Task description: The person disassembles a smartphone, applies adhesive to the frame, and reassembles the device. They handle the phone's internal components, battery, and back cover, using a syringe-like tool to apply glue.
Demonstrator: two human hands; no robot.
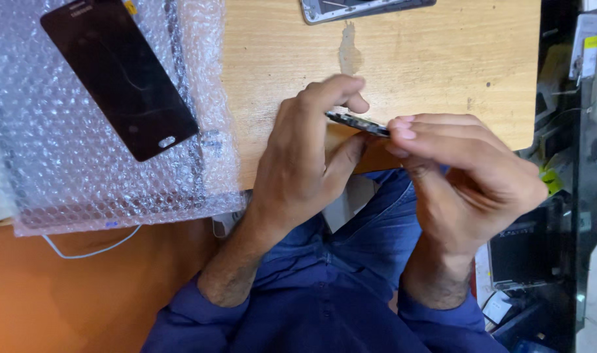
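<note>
Blue sleeves and jeans [351,261] at 6 o'clock. Bubble wrap [63,163] at 9 o'clock carries a separate black screen panel [118,75], untouched. Left hand [298,163] and right hand [468,176] pinch a thin dark phone part [357,123] edge-on at centre, above the worktop [429,65]. Phone frame [357,8] at 12 o'clock lies open. Looks mid-job: nothing joined yet.

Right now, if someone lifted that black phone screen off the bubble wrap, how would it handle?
The black phone screen panel looks thin and flat, so probably light and stiff. Its glossy face suggests it is slippery and likely fragile. Lying flat on the bubble wrap, it should not roll or tip.
</note>
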